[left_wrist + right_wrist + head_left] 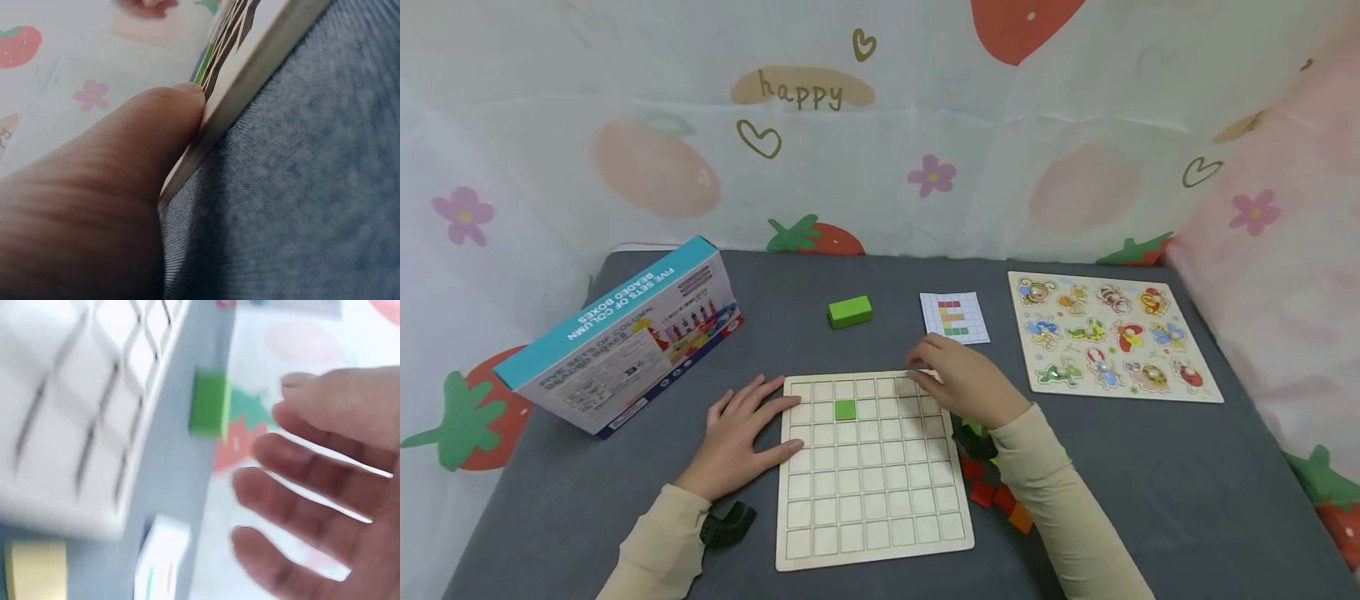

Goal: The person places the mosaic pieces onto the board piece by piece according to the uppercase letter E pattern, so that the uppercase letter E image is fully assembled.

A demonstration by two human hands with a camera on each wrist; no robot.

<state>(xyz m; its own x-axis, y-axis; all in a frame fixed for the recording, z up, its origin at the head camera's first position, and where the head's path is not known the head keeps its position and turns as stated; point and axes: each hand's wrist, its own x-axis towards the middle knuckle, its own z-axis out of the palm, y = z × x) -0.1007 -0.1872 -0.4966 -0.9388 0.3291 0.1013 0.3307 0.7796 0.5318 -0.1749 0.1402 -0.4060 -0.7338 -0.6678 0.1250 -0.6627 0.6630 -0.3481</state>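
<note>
A pale wooden grid board [872, 481] lies on the table, with one green square tile [846, 409] in a cell near its top. Along the board's left edge rests my left hand [737, 437], fingers spread; its thumb [169, 109] touches the rim in the left wrist view. My right hand [966, 377] hovers around the board's upper right corner. In the right wrist view its fingers [275, 497] are loosely bent and apart, with nothing between them. Beyond the board are a green block [850, 312] and a pattern card [957, 318] with coloured squares.
Several red and orange tiles [981, 492] lie right of the board, partly hidden by the right forearm. A yellow block [39, 569] shows by the board in the right wrist view. A cardboard box [625, 337] stands left; an animal picture board [1112, 335] lies right.
</note>
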